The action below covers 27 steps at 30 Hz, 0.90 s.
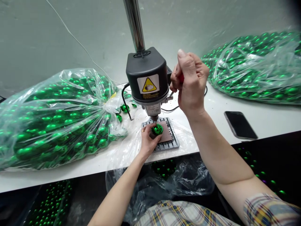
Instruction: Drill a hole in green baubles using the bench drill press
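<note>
My left hand (150,138) grips a shiny green ball (158,129) between thumb and fingers. The ball rests on the flat base plate (172,142) of a black drill press (147,73), right under the chuck (154,118). Whether the bit touches or enters the ball is too small to tell. My right hand (191,81) is raised beside the machine's head, its fingers wrapped round the red-knobbed feed lever (181,78). Most of that knob is hidden by the fingers.
A big clear bag of green balls (58,116) lies left, another bag (256,69) at the back right. A phone (240,125) lies on the white table (270,122). Broken green pieces (124,108) lie by the left bag. Below the table edge hangs an open plastic bag (188,175).
</note>
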Available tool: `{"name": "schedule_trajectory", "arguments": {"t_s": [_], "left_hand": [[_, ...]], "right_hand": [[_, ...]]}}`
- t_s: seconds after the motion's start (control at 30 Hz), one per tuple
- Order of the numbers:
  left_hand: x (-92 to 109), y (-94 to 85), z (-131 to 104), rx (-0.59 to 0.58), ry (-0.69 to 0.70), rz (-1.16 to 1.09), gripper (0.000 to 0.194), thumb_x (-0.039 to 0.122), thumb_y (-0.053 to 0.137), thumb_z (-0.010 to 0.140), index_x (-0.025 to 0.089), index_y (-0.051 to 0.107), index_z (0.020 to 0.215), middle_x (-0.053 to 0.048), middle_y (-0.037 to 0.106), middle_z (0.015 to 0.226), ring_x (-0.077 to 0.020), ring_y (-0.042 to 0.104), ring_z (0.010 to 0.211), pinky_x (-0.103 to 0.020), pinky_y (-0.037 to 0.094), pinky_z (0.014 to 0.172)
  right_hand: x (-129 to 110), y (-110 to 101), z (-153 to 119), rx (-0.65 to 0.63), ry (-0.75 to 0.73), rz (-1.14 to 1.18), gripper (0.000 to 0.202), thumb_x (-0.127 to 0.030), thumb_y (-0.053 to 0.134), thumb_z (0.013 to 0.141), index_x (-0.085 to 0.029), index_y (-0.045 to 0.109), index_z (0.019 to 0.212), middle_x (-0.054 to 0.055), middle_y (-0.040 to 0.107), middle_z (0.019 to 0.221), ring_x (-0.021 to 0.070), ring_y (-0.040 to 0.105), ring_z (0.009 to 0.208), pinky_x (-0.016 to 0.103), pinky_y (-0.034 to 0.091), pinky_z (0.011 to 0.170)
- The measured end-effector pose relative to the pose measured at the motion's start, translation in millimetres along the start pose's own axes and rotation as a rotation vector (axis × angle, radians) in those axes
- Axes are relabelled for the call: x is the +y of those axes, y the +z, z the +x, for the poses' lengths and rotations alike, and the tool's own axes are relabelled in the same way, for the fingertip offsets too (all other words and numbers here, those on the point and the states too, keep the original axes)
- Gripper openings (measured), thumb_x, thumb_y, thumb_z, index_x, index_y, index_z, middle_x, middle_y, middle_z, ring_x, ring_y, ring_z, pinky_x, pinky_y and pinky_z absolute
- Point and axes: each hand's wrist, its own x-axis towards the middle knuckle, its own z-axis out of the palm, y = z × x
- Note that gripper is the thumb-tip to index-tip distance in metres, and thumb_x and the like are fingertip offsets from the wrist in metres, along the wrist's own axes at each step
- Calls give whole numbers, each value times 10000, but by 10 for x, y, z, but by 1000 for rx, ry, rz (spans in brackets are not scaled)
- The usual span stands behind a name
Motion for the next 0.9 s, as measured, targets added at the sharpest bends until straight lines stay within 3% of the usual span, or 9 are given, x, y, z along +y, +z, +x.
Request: {"name": "schedule_trajectory", "arguments": {"t_s": [0.17, 0.4, 0.57, 0.9], "left_hand": [[-17, 26, -24, 8, -81, -68, 460, 319, 868, 746, 248, 708, 1172, -80, 680, 1197, -281, 589, 1207, -435, 445, 1070], [-104, 47, -24, -5, -98, -162, 518, 327, 886, 740, 236, 680, 1206, -88, 700, 1196, -268, 648, 1156, -409, 502, 1027], [-105, 54, -28, -7, -104, -162, 522, 332, 889, 737, 235, 675, 1203, -88, 701, 1189, -272, 654, 1147, -414, 510, 1019], [-60, 56, -34, -4, -93, -153, 506, 326, 888, 742, 249, 676, 1195, -81, 684, 1176, -274, 637, 1152, -423, 501, 1025]], "right_hand": [[12, -5, 7, 3, -16, -7, 580, -633, 701, 847, -221, 380, 596, -75, 343, 468, 42, 293, 387, 232, 213, 367], [3, 0, -9, 3, -36, -28, 559, -518, 715, 877, -224, 338, 589, -81, 314, 462, 46, 278, 376, 233, 216, 357], [-5, -46, -178, 4, -158, 1, 508, -327, 684, 927, -212, 364, 550, -76, 338, 447, 48, 299, 367, 248, 236, 384], [43, -183, -566, 29, -273, -36, 514, -224, 616, 929, -182, 315, 515, -60, 268, 453, 47, 279, 403, 271, 245, 447]]}}
